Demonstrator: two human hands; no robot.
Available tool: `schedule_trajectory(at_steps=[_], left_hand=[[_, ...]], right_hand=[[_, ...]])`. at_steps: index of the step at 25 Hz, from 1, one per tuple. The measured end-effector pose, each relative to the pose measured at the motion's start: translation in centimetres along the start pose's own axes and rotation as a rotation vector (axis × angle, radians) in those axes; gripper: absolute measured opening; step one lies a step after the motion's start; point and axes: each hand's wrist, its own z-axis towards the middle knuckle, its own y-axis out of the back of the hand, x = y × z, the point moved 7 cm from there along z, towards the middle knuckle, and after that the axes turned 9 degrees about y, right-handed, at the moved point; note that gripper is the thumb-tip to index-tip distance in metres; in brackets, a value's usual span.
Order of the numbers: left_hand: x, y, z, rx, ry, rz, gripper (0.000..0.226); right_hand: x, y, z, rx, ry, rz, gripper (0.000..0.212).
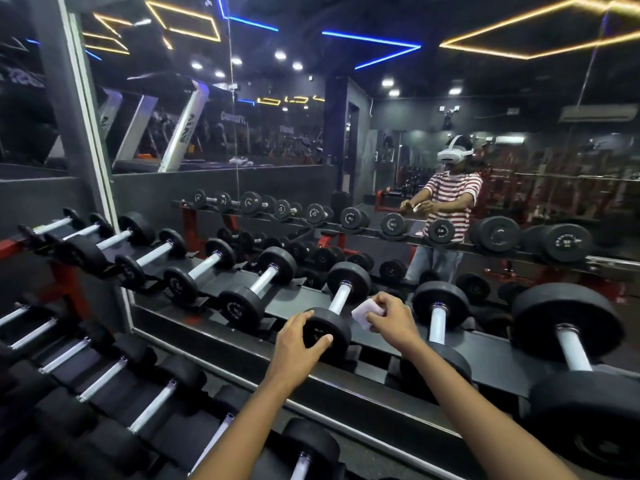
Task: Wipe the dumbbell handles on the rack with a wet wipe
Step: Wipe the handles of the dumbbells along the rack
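While the left hand grips the dumbbell's near head, its handle runs away toward the mirror, just left of the wipe pinched in the right hand.

A commercial gym: tiered dumbbell rack, wall mirror, treadmills, neon ceiling strips.

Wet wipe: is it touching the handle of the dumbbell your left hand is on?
Apart. The head view shows the wet wipe, pinched in the right hand, beside the dumbbell handle with dark rack visible between them. The left hand grips that dumbbell's near head.
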Motion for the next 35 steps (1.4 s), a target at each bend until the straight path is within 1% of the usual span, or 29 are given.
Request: schedule_trajectory(at_steps=[3, 6, 8, 10, 14, 16, 20, 26, 30, 35], left_hand=[[-0.5, 1.6, -1.3, 0.012, -0.028, -0.012, 0.053], [-0.7, 3.5, -2.9, 0.019, -0.079, -0.012, 0.051], [-0.4, 4.9, -4.1, 0.043, -0.092, -0.014, 0.053], [0.0, 6.2, -5.1, 0.055, -0.104, -0.023, 0.054], [0.5, 8.1, -6.7, 0.084, -0.131, -0.040, 0.050], [0.4, 8.3, -7.3, 0.107, -0.131, -0.040, 0.051], [-1.1, 7.1, -9.3, 0.165, -0.141, -0.049, 0.057], [-4.0, 4.3, -11.5, 0.239, -0.186, -0.060, 0.057], [-5.2, 2.1, -11.6, 0.252, -0.197, -0.052, 0.056], [-6.9, -1.9, -10.2, 0.222, -0.202, -0.038, 0.056]], right_hand=[[1.9, 1.3, -2.3, -0.023, 0.019, 0.026, 0.019], [3.5, 2.9, -4.7, -0.110, 0.040, 0.019, 0.028], [4.2, 3.6, -6.6, -0.162, 0.005, 0.050, 0.037], [4.6, 3.9, -8.4, -0.192, -0.044, 0.055, 0.041], [5.7, 4.0, -12.3, -0.252, -0.074, -0.023, 0.026], [5.8, 4.5, -14.4, -0.268, -0.092, -0.047, 0.023], [6.4, 6.8, -17.2, -0.291, -0.104, -0.093, 0.024], [6.7, 10.3, -19.6, -0.311, -0.078, -0.168, 0.008], [5.6, 12.5, -19.7, -0.312, -0.062, -0.189, 0.006], [3.2, 15.3, -17.0, -0.280, -0.024, -0.220, 0.010]])
